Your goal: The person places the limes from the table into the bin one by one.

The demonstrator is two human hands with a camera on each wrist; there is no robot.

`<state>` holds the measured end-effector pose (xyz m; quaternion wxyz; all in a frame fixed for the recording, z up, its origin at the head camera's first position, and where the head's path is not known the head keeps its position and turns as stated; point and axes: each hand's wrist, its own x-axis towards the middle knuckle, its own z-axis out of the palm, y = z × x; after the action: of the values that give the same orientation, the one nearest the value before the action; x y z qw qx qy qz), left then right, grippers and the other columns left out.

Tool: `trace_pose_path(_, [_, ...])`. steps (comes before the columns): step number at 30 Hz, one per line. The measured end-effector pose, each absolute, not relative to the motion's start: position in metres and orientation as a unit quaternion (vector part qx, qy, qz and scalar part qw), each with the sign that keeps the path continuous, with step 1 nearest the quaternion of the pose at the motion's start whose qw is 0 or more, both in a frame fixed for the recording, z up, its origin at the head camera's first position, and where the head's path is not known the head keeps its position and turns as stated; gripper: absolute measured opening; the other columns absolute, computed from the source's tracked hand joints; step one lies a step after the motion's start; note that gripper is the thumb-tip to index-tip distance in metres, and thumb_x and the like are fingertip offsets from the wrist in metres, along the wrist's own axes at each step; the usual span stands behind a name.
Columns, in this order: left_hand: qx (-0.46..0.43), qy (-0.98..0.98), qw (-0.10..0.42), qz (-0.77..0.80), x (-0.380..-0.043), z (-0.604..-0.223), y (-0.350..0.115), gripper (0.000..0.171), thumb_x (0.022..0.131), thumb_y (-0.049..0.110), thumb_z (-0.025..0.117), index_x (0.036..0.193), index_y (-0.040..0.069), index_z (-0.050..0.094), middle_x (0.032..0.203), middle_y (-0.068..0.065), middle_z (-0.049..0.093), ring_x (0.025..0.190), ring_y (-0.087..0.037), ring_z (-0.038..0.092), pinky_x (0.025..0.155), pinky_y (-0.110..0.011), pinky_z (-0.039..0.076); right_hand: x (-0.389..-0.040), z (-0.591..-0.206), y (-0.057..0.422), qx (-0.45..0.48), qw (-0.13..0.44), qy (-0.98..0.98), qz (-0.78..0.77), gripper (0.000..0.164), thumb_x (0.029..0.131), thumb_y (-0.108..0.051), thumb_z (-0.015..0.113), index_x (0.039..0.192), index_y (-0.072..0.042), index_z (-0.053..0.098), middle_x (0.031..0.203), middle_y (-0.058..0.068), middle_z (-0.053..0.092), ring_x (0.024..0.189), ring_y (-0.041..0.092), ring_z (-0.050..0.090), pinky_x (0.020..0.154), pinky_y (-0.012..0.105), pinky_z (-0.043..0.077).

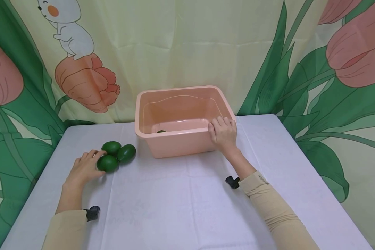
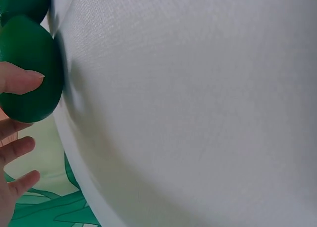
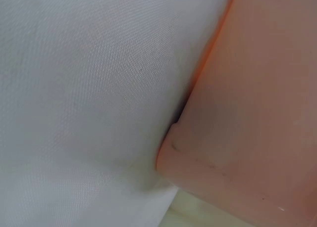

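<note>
Left hand (image 1: 85,166), in the head view, holds the near green fruit (image 1: 108,164) between thumb and fingers, against two other green fruits (image 1: 126,153); the right hand (image 1: 224,133), well apart, grips the pink basin (image 1: 181,144) by its rim. Left wrist view: thumb on the fruit. Right wrist view: basin wall beside white cloth (image 3: 74,88).

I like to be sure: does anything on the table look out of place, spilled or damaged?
Nothing stands out. The pink basin stands upright, the right hand on its rim; three green fruits lie together, the left hand holding one. I see no spill or clear damage, though the basin's inside is partly hidden.
</note>
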<state>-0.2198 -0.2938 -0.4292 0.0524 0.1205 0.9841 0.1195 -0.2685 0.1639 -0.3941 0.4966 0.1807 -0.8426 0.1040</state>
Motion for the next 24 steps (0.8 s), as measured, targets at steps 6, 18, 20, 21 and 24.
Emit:
trace_pose_path(6, [0.107,0.984,0.059,0.128,-0.222,-0.432,-0.294,0.070,0.073,0.021,0.070,0.130,0.000,0.035,0.124,-0.029,0.035,0.111,-0.047,0.031,0.088,-0.066,0.023,-0.268,-0.394,0.164,0.182,0.492,-0.845,0.101,0.024,0.085,-0.023,0.042,0.072,-0.006,0.053,0.071,0.008,0.051,0.066,0.027,0.044,0.064,0.041,0.036])
trace_pose_path(18, [0.073,0.981,0.093,0.153,-0.226,-0.439,-0.295,0.074,0.072,0.024,0.070,0.129,-0.002,0.030,0.124,-0.031,0.032,0.110,-0.048,0.029,0.086,-0.066,0.024,-0.267,-0.393,0.163,0.181,0.476,-0.855,0.097,0.031,0.090,-0.025,0.036,0.073,-0.006,0.054,0.071,0.008,0.051,0.067,0.028,0.044,0.065,0.042,0.036])
trace_pose_path(20, [0.070,0.981,0.095,0.155,-0.227,-0.439,-0.295,0.075,0.072,0.025,0.070,0.130,-0.002,0.030,0.124,-0.032,0.032,0.109,-0.048,0.029,0.086,-0.066,0.024,-0.267,-0.393,0.163,0.180,0.475,-0.856,0.097,0.034,0.091,-0.026,0.034,0.073,-0.006,0.054,0.071,0.008,0.051,0.067,0.028,0.044,0.065,0.042,0.036])
trace_pose_path(21, [0.068,0.981,0.096,0.156,-0.227,-0.440,-0.295,0.075,0.072,0.026,0.069,0.130,-0.002,0.030,0.124,-0.032,0.032,0.109,-0.048,0.029,0.086,-0.066,0.024,-0.266,-0.393,0.164,0.179,0.475,-0.856,0.097,0.035,0.091,-0.027,0.032,0.073,-0.006,0.054,0.071,0.008,0.051,0.067,0.028,0.044,0.065,0.042,0.036])
trace_pose_path(24, [0.064,0.980,0.097,0.161,-0.226,-0.441,-0.295,0.076,0.072,0.027,0.069,0.130,-0.002,0.030,0.123,-0.032,0.032,0.109,-0.047,0.029,0.085,-0.066,0.025,-0.266,-0.392,0.164,0.179,0.475,-0.856,0.098,0.039,0.093,-0.028,0.030,0.073,-0.005,0.055,0.071,0.008,0.052,0.067,0.028,0.045,0.065,0.042,0.036])
